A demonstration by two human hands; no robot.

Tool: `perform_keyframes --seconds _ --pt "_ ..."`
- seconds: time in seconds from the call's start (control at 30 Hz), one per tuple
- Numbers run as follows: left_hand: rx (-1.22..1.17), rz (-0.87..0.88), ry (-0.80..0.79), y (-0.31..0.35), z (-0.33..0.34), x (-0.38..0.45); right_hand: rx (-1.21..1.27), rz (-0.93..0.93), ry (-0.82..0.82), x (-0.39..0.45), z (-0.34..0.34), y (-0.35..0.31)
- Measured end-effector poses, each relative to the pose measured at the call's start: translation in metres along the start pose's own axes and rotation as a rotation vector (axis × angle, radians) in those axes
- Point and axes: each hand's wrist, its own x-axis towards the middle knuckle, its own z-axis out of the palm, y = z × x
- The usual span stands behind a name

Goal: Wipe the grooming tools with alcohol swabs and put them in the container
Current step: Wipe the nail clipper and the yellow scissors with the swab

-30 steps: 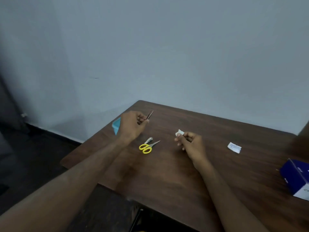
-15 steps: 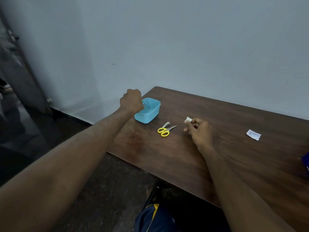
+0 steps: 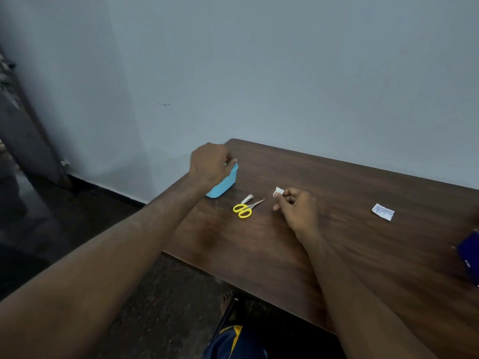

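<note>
Blue container point(image 3: 223, 184) under left hand point(image 3: 209, 164)

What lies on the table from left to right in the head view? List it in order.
Blue container under the left hand → yellow-handled scissors → white swab pinched in the right hand → swab wrapper → dark blue box at the right edge.

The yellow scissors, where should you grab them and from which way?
Probably by the yellow loops. The scissors lie flat and closed, loops toward the near table edge, blades pointing away to the right. Come from above on the near side with the left hand; the clipper crowds the far side.
</note>
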Motion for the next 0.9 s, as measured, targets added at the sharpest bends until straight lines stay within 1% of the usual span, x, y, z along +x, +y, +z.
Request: perform_keyframes --seconds 0.03,0.07,0.13,0.2,0.3,0.4,0.5,0.6,0.7,0.77,0.83,0.9 --pt "-0.027 0.084 -0.014 0.009 0.000 -0.003 -0.002 0.003 -0.001 0.000 0.000 0.000" --pt "-0.046 0.146 -0.061 0.019 -0.001 -0.006 -0.003 0.007 -0.002 0.000 0.000 0.000" --pt "-0.076 0.199 -0.201 0.037 0.001 -0.013 0.003 0.011 -0.001 -0.001 0.000 0.000" --pt "-0.074 0.195 -0.308 0.051 0.004 -0.019 0.027 0.016 0.012 -0.003 -0.001 -0.003" --pt "0.005 0.144 -0.387 0.061 0.011 -0.027 0.048 0.019 0.016 -0.004 -0.003 -0.005" --pt "0.029 0.114 -0.406 0.063 0.016 -0.033 0.054 0.013 0.021 -0.005 -0.004 -0.004" --pt "0.016 0.083 -0.379 0.063 0.019 -0.034 0.072 0.010 0.012 -0.004 -0.005 -0.003" --pt "-0.045 0.046 -0.354 0.063 0.024 -0.034 0.225 0.038 -0.021 -0.006 -0.007 0.001" --pt "-0.221 -0.008 -0.292 0.068 0.027 -0.028 0.477 0.130 0.034 -0.001 -0.011 0.005" --pt "-0.372 -0.035 -0.246 0.076 0.031 -0.021 0.593 0.180 0.046 0.005 -0.014 0.006" --pt "-0.572 -0.080 -0.237 0.086 0.039 -0.022 0.622 0.211 -0.002 0.011 -0.019 0.011" --pt "-0.806 -0.113 -0.281 0.099 0.051 -0.030 0.578 0.237 0.005 0.015 -0.032 0.020"
